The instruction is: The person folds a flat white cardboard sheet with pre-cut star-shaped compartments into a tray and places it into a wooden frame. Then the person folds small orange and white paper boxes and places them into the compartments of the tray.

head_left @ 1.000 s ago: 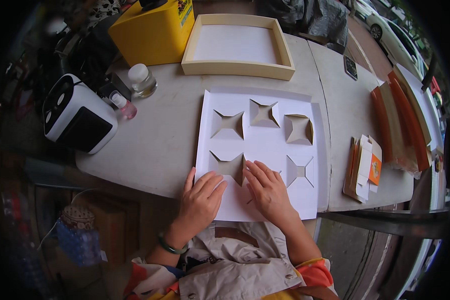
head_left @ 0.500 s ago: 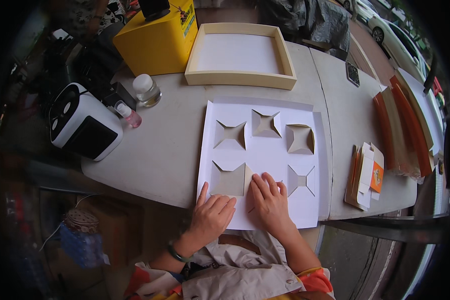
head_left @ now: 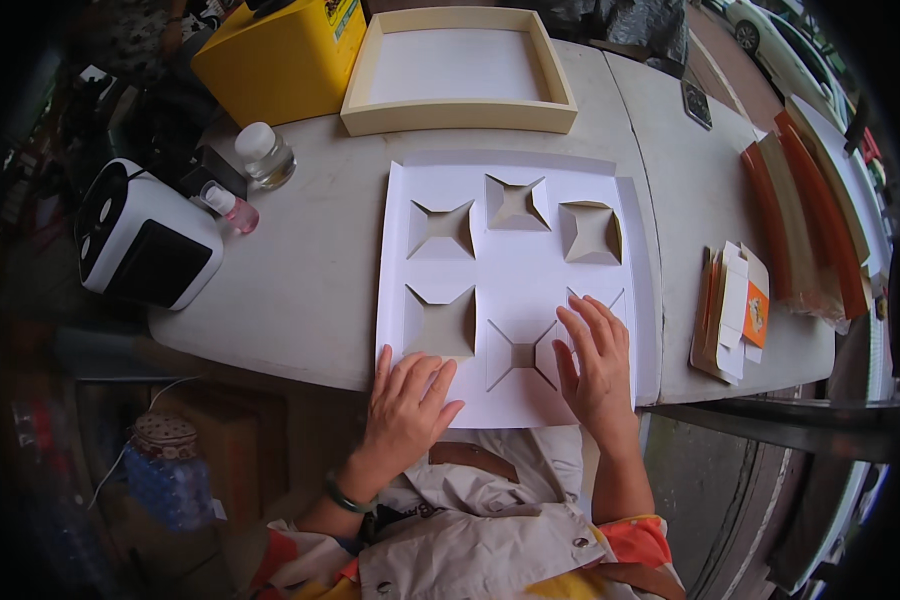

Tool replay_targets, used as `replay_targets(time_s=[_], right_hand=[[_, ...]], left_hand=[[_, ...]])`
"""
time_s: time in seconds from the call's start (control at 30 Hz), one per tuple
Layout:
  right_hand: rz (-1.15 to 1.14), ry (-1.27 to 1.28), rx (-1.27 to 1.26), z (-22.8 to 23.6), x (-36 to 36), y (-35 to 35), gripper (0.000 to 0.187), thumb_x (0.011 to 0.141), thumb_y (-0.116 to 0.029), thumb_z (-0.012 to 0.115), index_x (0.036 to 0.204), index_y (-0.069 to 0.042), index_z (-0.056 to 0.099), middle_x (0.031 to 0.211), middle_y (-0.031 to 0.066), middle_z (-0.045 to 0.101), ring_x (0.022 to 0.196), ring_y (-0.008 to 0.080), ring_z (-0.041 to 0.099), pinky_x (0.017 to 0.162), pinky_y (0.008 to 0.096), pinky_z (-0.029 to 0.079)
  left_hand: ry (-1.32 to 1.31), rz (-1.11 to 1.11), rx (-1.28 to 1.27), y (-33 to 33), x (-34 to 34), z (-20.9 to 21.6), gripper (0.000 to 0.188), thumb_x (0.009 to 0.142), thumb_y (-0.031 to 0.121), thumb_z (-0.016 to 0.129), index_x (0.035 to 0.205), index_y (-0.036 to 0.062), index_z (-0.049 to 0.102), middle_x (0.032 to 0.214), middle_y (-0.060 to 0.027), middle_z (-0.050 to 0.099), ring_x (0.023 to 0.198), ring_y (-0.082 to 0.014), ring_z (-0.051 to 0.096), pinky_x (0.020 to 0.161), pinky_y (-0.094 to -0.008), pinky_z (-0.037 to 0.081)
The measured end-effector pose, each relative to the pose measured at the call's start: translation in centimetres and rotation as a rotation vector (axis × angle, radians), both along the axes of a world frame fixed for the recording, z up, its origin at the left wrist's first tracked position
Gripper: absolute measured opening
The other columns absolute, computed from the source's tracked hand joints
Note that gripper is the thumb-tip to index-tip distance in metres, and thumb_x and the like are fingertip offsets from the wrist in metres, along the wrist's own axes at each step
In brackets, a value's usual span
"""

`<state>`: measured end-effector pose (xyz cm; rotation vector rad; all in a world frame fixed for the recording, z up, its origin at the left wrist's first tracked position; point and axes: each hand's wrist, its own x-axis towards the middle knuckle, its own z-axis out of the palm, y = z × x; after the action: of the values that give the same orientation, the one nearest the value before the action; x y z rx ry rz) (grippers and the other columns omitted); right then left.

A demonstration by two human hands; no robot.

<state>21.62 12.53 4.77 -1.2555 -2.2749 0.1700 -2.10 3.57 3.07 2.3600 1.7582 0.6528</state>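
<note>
A white cardboard insert [head_left: 520, 275] with low folded-up edges lies on the table in front of me. Several square openings with cut diagonal corners and folded flaps pierce it in two rows. My left hand [head_left: 402, 402] rests on it, fingers spread, at the near edge of the wide front-left opening [head_left: 448, 325]. My right hand [head_left: 600, 375] hovers or lies over the front-right opening, fingers bent and apart, hiding much of it; contact is hard to tell. Between the hands, the flaps of the front-middle opening [head_left: 523, 355] leave only a small square gap. Neither hand holds anything.
A cream shallow box [head_left: 460, 118] stands behind the insert, beside a yellow box [head_left: 280, 65]. At left are a clear jar [head_left: 266, 158], a pink spray bottle [head_left: 235, 208] and a white-and-black device [head_left: 150, 240]. Folded cartons [head_left: 732, 310], a phone [head_left: 697, 105] and orange-white sheets [head_left: 805, 210] lie right.
My right hand has moved right from the flap between the front-left and front-middle openings to the front-right one. The front-left opening's right flap is now folded down. My left hand stays near its edge.
</note>
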Motion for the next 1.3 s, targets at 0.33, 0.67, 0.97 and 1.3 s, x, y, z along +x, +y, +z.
replay_targets(time_s=[0.33,0.67,0.97,1.3], right_hand=[[0.13,0.044,-0.112,-0.6,-1.1,-0.7,0.028,0.077,-0.003,0.07,0.104,-0.008,0.065,0.111,0.0132,0.057,0.087,0.0282,0.058,0.075,0.0379,0.049],[0.173,-0.049,-0.066,-0.9,-0.2,-0.4,0.018,0.072,-0.008,0.074,0.088,-0.007,0.065,0.113,0.0124,0.056,0.091,0.0281,0.057,0.074,0.0392,0.049],[0.128,0.013,-0.073,-0.2,-0.3,-0.7,0.024,0.068,0.0,0.073,0.09,-0.005,0.064,0.096,0.0109,0.061,0.081,0.0288,0.061,0.069,0.0392,0.051],[0.07,0.056,0.053,-2.2,-0.4,0.0,0.026,0.072,-0.005,0.073,0.097,-0.006,0.063,0.101,0.0106,0.062,0.083,0.0306,0.062,0.07,0.0397,0.05]], left_hand=[[-0.064,-0.173,0.126,3.3,3.3,1.5,0.033,0.081,0.011,0.069,0.113,0.0014,0.064,0.114,-0.0124,0.06,0.113,-0.0317,0.056,0.103,-0.0525,0.04],[0.113,-0.129,0.091,4.1,3.7,0.0,0.027,0.087,0.009,0.057,0.111,-0.0006,0.062,0.123,-0.0103,0.057,0.123,-0.0361,0.048,0.108,-0.0653,0.028],[0.103,-0.055,0.088,4.7,3.6,-0.4,0.026,0.084,0.015,0.065,0.106,0.0024,0.058,0.112,-0.0121,0.054,0.116,-0.028,0.051,0.108,-0.0493,0.038],[-0.018,-0.21,0.002,3.0,3.3,1.5,0.054,0.077,0.035,0.076,0.116,0.0019,0.057,0.118,-0.0166,0.052,0.118,-0.0338,0.047,0.108,-0.051,0.034]])
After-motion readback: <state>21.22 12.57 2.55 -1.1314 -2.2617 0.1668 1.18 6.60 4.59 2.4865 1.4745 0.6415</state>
